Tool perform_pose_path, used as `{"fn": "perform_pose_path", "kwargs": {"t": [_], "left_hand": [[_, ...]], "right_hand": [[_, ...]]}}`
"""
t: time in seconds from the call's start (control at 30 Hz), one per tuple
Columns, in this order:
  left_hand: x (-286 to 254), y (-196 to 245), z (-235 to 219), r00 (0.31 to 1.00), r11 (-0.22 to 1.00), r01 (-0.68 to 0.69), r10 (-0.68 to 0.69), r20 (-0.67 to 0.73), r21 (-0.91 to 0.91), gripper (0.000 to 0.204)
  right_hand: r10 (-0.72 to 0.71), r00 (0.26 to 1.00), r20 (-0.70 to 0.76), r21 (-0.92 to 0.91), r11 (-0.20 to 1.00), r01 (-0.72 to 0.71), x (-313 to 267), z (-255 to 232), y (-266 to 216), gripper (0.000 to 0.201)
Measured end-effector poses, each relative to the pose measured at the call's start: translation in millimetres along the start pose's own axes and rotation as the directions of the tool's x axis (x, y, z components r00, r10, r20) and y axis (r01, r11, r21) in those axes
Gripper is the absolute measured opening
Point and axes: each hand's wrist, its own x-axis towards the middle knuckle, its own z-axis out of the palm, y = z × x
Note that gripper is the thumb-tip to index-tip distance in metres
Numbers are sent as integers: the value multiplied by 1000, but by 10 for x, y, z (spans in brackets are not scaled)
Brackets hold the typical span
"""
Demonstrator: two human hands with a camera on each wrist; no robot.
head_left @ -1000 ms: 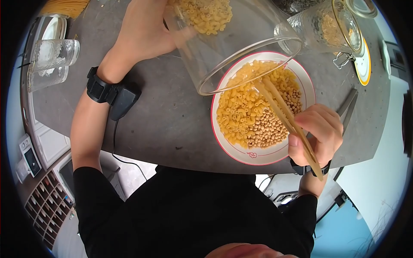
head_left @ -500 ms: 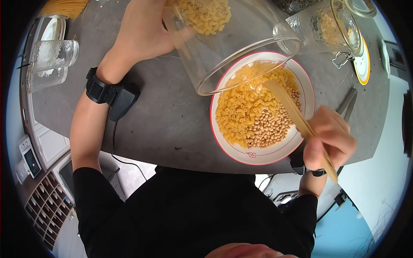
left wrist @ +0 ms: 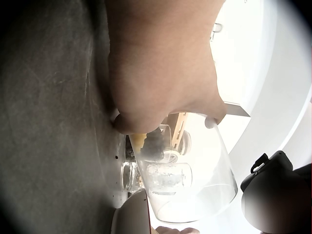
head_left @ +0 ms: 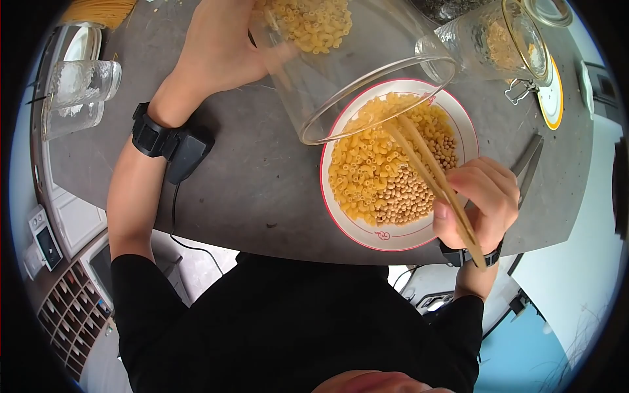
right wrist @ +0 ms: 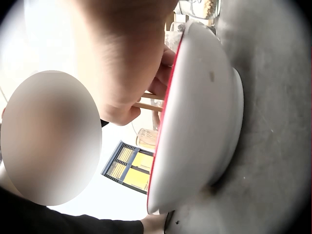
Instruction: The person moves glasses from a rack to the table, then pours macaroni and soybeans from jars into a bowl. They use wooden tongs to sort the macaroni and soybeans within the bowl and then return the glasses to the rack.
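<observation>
My left hand (head_left: 226,49) grips a large clear glass jar (head_left: 354,72) tilted on its side, its mouth overhanging a bowl. Macaroni (head_left: 318,26) lies toward the jar's bottom end. The white, red-rimmed bowl (head_left: 468,121) holds macaroni (head_left: 357,160) on the left and far side and soybeans (head_left: 406,200) on the near right. My right hand (head_left: 481,203) holds wooden tongs (head_left: 436,177) between thumb and fingers, their two tips slightly apart over the macaroni near the jar's mouth. In the right wrist view the bowl's side (right wrist: 195,112) hides the tips.
A hinged-lid glass jar (head_left: 491,42) lies on its side at the back right, beside a yellow-rimmed plate (head_left: 552,98). A dark flat metal blade (head_left: 527,164) rests right of the bowl. Clear glasses (head_left: 85,85) stand at the left, spaghetti (head_left: 98,12) behind.
My right hand shifted right and turned the tongs half a second ago, then came back left; the two tips now show apart again. The left hand and jar have hardly moved.
</observation>
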Motion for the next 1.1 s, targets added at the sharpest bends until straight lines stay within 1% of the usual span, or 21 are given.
{"fn": "perform_pose_path", "kwargs": {"t": [0.13,0.2,0.23,0.3,0.33,0.4,0.43,0.5,0.53,0.6,0.7,0.73,0.8,0.93,1.0,1.1], "left_hand": [[7,8,-2,1000,1000,1,-1,0,-1,80],[7,20,-27,1000,1000,16,-16,21,13,80],[14,25,-41,1000,1000,15,-16,23,14,80],[31,34,-39,1000,1000,8,-8,23,-2,79],[27,29,-26,1000,1000,9,-9,21,-5,79],[13,9,-21,1000,1000,-1,1,12,4,80],[8,11,-22,1000,1000,0,0,14,6,80],[5,18,-10,1000,1000,16,-16,6,13,80],[7,22,-8,1000,1000,15,-15,5,12,80],[13,47,-24,998,998,52,-53,26,35,79],[43,123,-55,995,996,89,-89,44,8,79],[40,106,-46,995,996,88,-88,42,7,79],[20,50,-29,999,999,36,-36,15,22,79],[17,47,-23,999,999,40,-40,15,17,80],[44,107,-54,995,996,83,-84,45,18,79],[3,46,-20,997,998,68,-69,27,18,79]], "right_hand": [[-35,999,39,-15,999,35,-15,-5,-24,24],[-19,991,131,-47,999,25,-5,-39,-49,27],[-20,991,129,-45,999,26,-7,-24,-47,27],[47,998,38,41,998,-49,-29,5,-41,23],[50,998,41,39,998,-51,-37,4,-32,23],[93,995,-20,93,992,-90,-44,3,-6,19],[92,996,-21,95,991,-89,-35,-16,-7,19],[105,994,43,89,990,-109,-16,-84,-16,18],[105,993,44,87,990,-109,-41,-89,-12,18],[155,984,-83,244,961,-130,-95,-79,1,21],[122,990,-68,296,950,-97,-74,-85,13,22],[122,990,-67,293,951,-97,-57,-82,11,22],[56,998,11,172,983,-57,-11,-55,5,23],[15,999,28,122,992,-18,-14,-3,20,23],[-23,999,41,80,997,19,7,11,6,25],[-7,998,61,81,997,2,-1,3,-25,26]]}}
